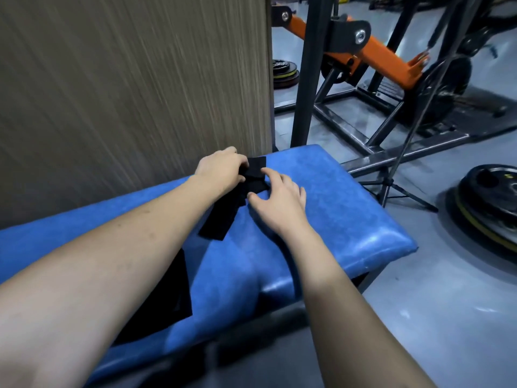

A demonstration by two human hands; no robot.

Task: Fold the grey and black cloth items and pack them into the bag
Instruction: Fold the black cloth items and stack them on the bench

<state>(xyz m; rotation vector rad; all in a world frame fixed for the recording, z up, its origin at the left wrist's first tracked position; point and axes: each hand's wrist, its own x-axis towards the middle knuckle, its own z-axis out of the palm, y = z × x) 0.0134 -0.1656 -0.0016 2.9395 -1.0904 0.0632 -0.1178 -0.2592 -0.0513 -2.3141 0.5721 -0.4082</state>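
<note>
A narrow black cloth (223, 214) lies lengthwise on the blue padded bench (335, 208), its far end bunched between my hands. My left hand (223, 169) grips that far end with curled fingers. My right hand (279, 197) rests beside it with spread fingers, forefinger and thumb touching the cloth's right edge. A second, larger black cloth (165, 298) lies nearer to me on the bench, mostly hidden under my left forearm. No bag and no grey cloth are in view.
A wood-grain panel (126, 79) stands just behind the bench on the left. Beyond and to the right are a dark steel gym frame (307, 79) with an orange arm (386, 57), a tripod leg (391, 186), and weight plates (486, 197) on the grey floor.
</note>
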